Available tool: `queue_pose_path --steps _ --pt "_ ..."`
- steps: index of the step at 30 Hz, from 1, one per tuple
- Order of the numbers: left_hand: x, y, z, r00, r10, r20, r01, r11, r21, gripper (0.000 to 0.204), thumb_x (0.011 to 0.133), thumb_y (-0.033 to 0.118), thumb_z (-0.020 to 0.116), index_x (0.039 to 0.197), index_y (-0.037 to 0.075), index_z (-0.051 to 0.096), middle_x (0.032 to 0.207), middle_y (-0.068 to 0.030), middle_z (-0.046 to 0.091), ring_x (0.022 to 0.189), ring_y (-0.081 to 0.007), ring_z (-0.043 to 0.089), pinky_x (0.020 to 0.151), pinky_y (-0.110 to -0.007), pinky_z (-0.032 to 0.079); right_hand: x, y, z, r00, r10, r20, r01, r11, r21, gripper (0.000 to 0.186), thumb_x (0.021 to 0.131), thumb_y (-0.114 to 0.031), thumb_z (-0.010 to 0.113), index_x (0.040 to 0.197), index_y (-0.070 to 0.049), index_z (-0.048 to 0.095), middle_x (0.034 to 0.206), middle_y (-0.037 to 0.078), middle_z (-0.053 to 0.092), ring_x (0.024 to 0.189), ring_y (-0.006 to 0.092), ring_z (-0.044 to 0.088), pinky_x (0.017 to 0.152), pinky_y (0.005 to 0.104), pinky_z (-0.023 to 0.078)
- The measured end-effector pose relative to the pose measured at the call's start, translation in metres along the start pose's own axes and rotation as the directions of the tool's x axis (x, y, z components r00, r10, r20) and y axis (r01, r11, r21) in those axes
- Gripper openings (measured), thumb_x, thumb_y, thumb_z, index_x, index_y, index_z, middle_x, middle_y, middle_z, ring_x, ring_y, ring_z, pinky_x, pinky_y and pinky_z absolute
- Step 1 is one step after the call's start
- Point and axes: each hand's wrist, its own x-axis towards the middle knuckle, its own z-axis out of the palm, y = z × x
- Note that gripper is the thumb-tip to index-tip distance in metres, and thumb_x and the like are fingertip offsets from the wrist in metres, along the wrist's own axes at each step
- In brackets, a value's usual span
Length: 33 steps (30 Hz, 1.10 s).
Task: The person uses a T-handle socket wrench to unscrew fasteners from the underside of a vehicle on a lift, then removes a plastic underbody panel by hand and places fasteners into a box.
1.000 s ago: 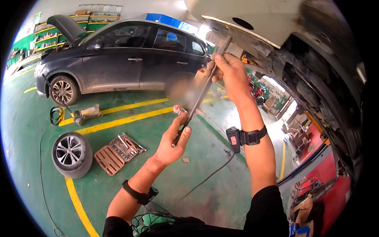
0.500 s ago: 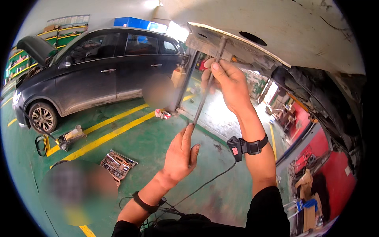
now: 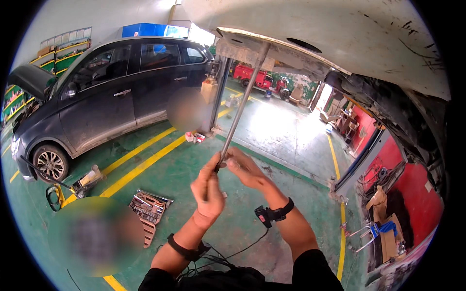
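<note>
Green floor (image 3: 182, 169), hands (image 3: 208, 191) (image 3: 246, 170) now together low on rod (image 3: 245, 99)

The floor (image 3: 320, 208) is green, with yellow lines (image 3: 145, 165) on it. A bright light (image 3: 276, 119) shines on its far part. Shelves (image 3: 73, 49) with yellow edges stand near a pale wall (image 3: 107, 22) on the left. A red wall (image 3: 421, 199) is on the right.

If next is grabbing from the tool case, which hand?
Left hand, probably: the open tool case lies to the left; the right hand would reach across. Both are at the lower end of the rod.
</note>
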Motion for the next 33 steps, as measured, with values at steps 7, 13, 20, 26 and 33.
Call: queue_pose_path --steps 7,13,20,26,33 --pt "0.037 -0.018 -0.03 0.641 -0.645 0.415 0.723 0.326 -0.609 0.035 0.086 0.01 0.039 0.103 -0.01 0.061 0.098 -0.0222 0.067 0.084 -0.031 0.065 0.085 -0.042 0.052 -0.051 -0.008 0.022 0.946 0.259 -0.194 -0.046 0.699 0.714 0.059 0.097 -0.052 0.05 0.129 -0.002 0.049 0.121 0.013 0.059 0.104 0.0247 0.063 0.077 0.035 0.052" --pt "0.057 -0.025 -0.022 0.397 -0.656 0.643 0.856 0.012 -0.517 0.025 0.084 0.009 0.039 0.092 -0.007 0.056 0.081 -0.0184 0.061 0.07 -0.0324 0.063 0.079 -0.044 0.055 -0.078 0.004 0.04 0.987 0.15 0.056 -0.098 0.291 0.952 0.056 0.098 -0.05 0.047 0.124 -0.002 0.052 0.12 0.013 0.06 0.096 0.028 0.065 0.071 0.0343 0.054" --pt "0.063 -0.04 -0.015 0.064 -0.703 0.708 0.965 -0.137 -0.223 0.025 0.091 0.016 0.044 0.102 -0.005 0.054 0.082 -0.0136 0.059 0.057 -0.0218 0.055 0.068 -0.035 0.056 -0.057 -0.035 0.089 0.969 -0.232 0.084 -0.211 -0.601 0.771 0.029 0.1 -0.026 0.05 0.11 0.001 0.052 0.095 0.007 0.061 0.071 0.0203 0.057 0.059 0.033 0.048" --pt "0.086 -0.049 -0.032 0.075 -0.826 0.558 0.914 0.282 0.293 0.048 0.098 0.046 0.054 0.111 0.0 0.059 0.108 -0.0137 0.063 0.098 -0.0217 0.062 0.085 -0.034 0.052 -0.027 -0.044 0.108 0.99 -0.024 -0.138 0.133 -0.158 0.979 0.011 0.09 -0.003 0.059 0.097 -0.011 0.056 0.092 0.004 0.062 0.081 0.0217 0.056 0.067 0.0329 0.046" --pt "0.123 0.055 0.007 0.528 -0.561 0.638 0.537 0.802 0.261 0.039 0.1 0.033 0.055 0.118 0.0 0.062 0.101 -0.0073 0.064 0.095 -0.0141 0.059 0.082 -0.029 0.049 0.012 -0.023 0.086 0.526 -0.316 -0.789 0.371 0.921 -0.122 0.014 0.082 0.013 0.055 0.08 0.0 0.058 0.086 0.011 0.062 0.083 0.0218 0.058 0.069 0.0349 0.046"
